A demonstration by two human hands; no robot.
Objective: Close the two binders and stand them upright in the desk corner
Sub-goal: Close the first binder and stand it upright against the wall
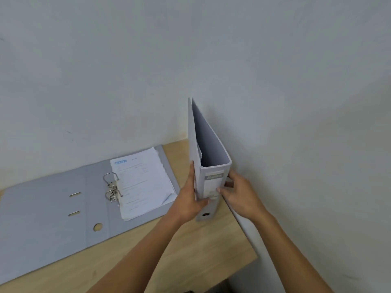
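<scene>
Between both hands, upright binder, label blurred.

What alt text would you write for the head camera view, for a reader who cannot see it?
Two bare hands, left hand and right hand, hold a closed grey lever-arch binder upright in the corner of a wooden desk against a white wall. To its left, a second grey binder lies open flat, papers on its metal rings.

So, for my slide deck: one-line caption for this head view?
Both hands stand a closed binder upright in the desk corner; the second binder lies open.
</scene>
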